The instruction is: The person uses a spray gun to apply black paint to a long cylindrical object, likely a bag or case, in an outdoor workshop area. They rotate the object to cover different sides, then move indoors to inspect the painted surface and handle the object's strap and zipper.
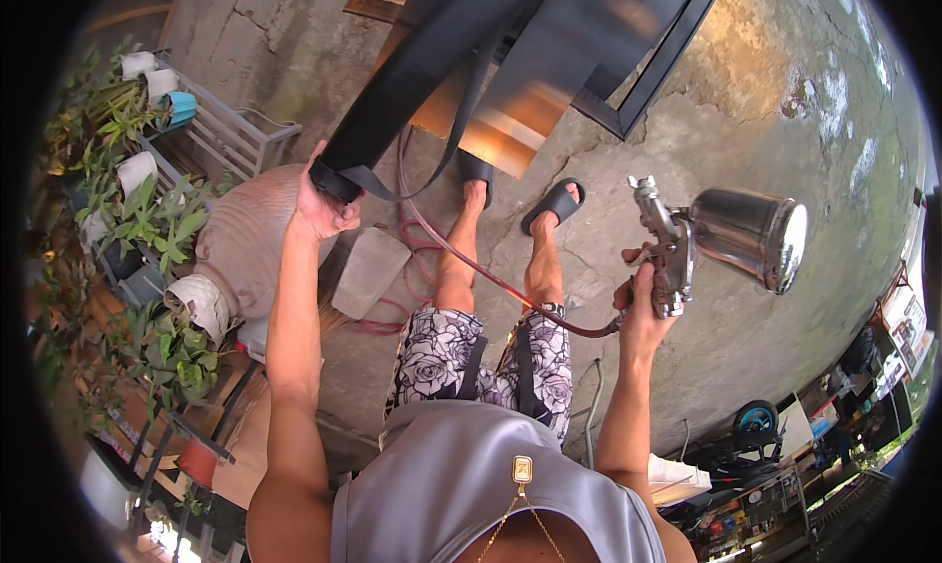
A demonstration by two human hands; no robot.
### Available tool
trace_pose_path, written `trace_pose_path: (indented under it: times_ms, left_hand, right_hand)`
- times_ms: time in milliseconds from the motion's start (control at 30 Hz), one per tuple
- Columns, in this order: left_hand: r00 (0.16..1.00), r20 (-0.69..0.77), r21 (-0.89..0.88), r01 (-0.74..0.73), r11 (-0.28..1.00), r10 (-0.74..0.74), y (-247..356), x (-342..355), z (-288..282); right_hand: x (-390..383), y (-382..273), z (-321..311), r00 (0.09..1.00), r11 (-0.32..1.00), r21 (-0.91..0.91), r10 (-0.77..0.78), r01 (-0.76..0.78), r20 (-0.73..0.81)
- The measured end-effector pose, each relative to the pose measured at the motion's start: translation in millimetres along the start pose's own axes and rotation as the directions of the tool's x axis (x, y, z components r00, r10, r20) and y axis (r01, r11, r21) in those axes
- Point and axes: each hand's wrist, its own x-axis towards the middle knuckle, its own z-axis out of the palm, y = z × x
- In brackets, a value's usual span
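My left hand (pixel 329 206) is closed round the near end of a long, black, curved furniture piece (pixel 392 97) that rises toward the top of the view. A thin black strip (pixel 466 107) loops off that end. Held out to the right, a metal spray gun (pixel 673 254) is gripped by its handle in my right hand (pixel 640 286). Its silver cup (pixel 741 231) sticks out sideways. From the handle a reddish hose (pixel 471 261) runs left across my legs. Just what the black piece belongs to cannot be made out.
Beyond my feet stand a brown wooden panel (pixel 510 136) and a black frame (pixel 620 119). At left are a large ribbed clay jar (pixel 250 234), a stone block (pixel 371 271) and potted plants on a metal rack (pixel 231 131). A motorbike wheel (pixel 756 423) shows at lower right.
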Motion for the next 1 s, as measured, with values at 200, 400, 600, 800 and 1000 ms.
trace_pose_path:
  times_ms: [200, 400, 600, 800, 1000]
  left_hand:
    - [0.998, 0.056, 0.015, 0.039, 0.999, -0.04, -8, 0, -23]
    - [0.989, 0.111, -0.031, 0.103, 0.994, -0.099, -10, -1, -18]
    - [0.999, 0.035, 0.011, -0.032, 0.999, 0.031, -8, -9, -2]
    - [0.932, -0.143, 0.19, -0.304, 0.934, 0.333, -13, -22, -19]
    - [0.68, -0.019, 0.609, -0.574, 0.547, 0.733, -21, -28, -8]
  right_hand:
    - [-16, 27, 0, 0.997, 1.0, -0.013, 0.027, -0.026, 0.079]
    - [-20, 37, -2, 0.99, 0.999, -0.035, 0.023, -0.019, 0.137]
    - [-21, 37, -3, 0.994, 1.0, -0.018, 0.018, -0.016, 0.104]
    - [-25, 36, -9, 0.997, 0.999, 0.013, 0.036, -0.037, 0.071]
    - [-28, 35, -10, 0.996, 0.998, 0.035, 0.053, -0.056, 0.072]
